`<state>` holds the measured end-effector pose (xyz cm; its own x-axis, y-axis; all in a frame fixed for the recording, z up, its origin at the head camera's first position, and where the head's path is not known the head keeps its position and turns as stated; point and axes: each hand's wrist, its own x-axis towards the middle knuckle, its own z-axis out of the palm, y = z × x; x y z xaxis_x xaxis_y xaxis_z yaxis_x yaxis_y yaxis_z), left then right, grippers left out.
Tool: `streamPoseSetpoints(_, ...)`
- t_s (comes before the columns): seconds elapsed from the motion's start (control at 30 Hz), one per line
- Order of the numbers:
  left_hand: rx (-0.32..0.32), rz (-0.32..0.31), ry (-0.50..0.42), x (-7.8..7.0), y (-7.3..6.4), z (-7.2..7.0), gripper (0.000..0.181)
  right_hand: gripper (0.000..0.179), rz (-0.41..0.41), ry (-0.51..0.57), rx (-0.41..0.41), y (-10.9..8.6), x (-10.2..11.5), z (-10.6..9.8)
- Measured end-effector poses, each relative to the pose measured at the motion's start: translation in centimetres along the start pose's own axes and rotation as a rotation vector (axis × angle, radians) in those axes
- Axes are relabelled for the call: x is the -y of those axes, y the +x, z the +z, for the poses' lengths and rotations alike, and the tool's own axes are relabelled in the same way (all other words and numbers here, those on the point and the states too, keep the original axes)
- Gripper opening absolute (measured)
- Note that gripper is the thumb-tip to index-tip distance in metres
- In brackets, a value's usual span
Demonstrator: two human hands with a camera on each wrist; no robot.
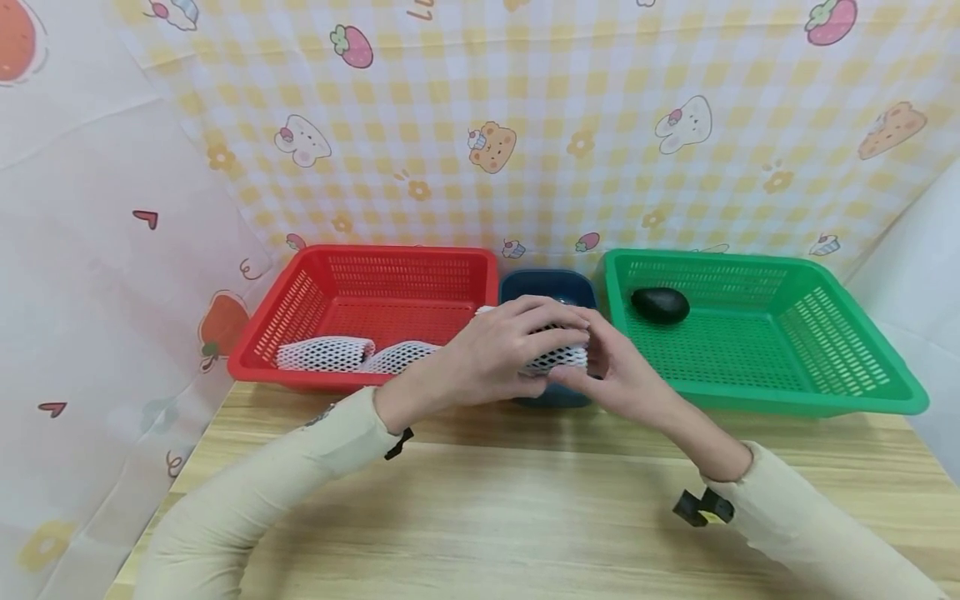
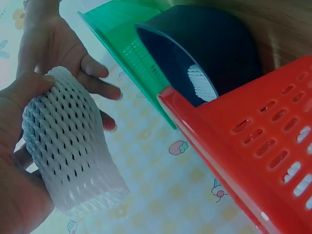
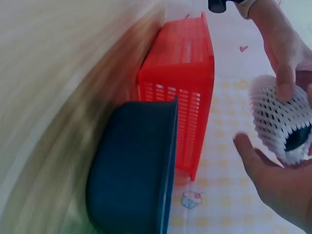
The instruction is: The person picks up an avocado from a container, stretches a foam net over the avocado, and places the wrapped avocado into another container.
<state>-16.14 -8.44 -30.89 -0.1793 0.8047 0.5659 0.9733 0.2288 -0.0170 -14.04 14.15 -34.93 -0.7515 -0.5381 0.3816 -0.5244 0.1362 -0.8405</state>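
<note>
My left hand (image 1: pixel 498 350) grips a white foam net sleeve (image 2: pixel 73 146) above the dark blue bin. At the sleeve's end, the right wrist view shows a dark avocado-like fruit (image 3: pixel 298 137) inside. My right hand (image 1: pixel 622 367) is at that end, its thumb and fingers spread about the sleeve. In the left wrist view the right hand's fingers (image 2: pixel 105 90) extend behind the sleeve. A bare dark avocado (image 1: pixel 660 306) lies in the green basket (image 1: pixel 765 398) at right. Two white foam-netted pieces (image 1: pixel 326 354) lie in the red basket (image 1: pixel 360 381) at left.
The dark blue bin (image 3: pixel 131 165) stands between the two baskets, with a piece of white foam netting (image 2: pixel 200 83) inside. All three stand on a wooden table (image 1: pixel 480 517), against a yellow checked cloth (image 1: pixel 540 167) at the back.
</note>
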Motion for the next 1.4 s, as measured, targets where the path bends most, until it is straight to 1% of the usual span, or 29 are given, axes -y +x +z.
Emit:
streamPoseSetpoints(0.07, 0.003, 0.012, -0.001, 0.0, 0.1, 0.1, 0.050, 0.063, -0.016, -0.007, 0.007, 0.1, -0.1, 0.2)
streamPoseSetpoints(0.13, 0.006, 0.009, 0.000, 0.0, 0.1, 0.1, 0.051, 0.062, -0.041, -0.037, -0.020, 0.2, -0.2, 0.4)
streamPoseSetpoints(0.2, 0.007, -0.015, -0.008, 0.0, -0.1, 0.1, 0.056, 0.059, -0.046, -0.064, -0.057, 0.2, -0.2, 0.5)
streamPoseSetpoints(0.3, 0.009, -0.073, -0.043, 0.2, -0.4, 0.0, 0.067, 0.056, -0.025, -0.061, -0.089, 0.2, -0.2, 0.7)
streamPoseSetpoints(0.37, 0.016, -0.119, -0.058, 0.5, -0.6, -0.1, 0.077, 0.056, 0.001, -0.022, -0.096, 0.3, -0.2, 0.8)
streamPoseSetpoints(0.43, 0.024, -0.169, -0.056, 0.7, -0.9, -0.1, 0.086, 0.058, 0.021, 0.033, -0.094, 0.3, -0.3, 0.9)
streamPoseSetpoints(0.53, 0.036, -0.240, -0.033, 0.9, -1.3, -0.1, 0.097, 0.059, 0.041, 0.075, -0.102, 0.3, -0.4, 1.1)
streamPoseSetpoints(0.67, 0.036, -0.314, -0.051, 1.0, -1.7, -0.2, 0.098, 0.057, 0.039, 0.127, -0.114, 0.2, -0.5, 1.2)
streamPoseSetpoints(0.83, 0.024, -0.372, -0.146, 1.0, -2.1, -0.5, 0.090, 0.056, 0.026, 0.174, -0.136, 0.2, -0.5, 1.1)
streamPoseSetpoints(0.97, 0.023, -0.388, -0.210, 1.0, -2.4, -0.5, 0.086, 0.057, 0.039, 0.194, -0.138, 0.2, -0.4, 1.1)
streamPoseSetpoints(1.2, -0.004, -0.357, -0.287, 1.2, -2.5, -0.3, 0.085, 0.058, 0.052, 0.218, -0.134, 0.1, -0.4, 1.0)
streamPoseSetpoints(1.4, -0.027, -0.338, -0.309, 1.4, -2.5, 0.0, 0.085, 0.058, 0.069, 0.219, -0.130, -0.1, -0.3, 0.9)
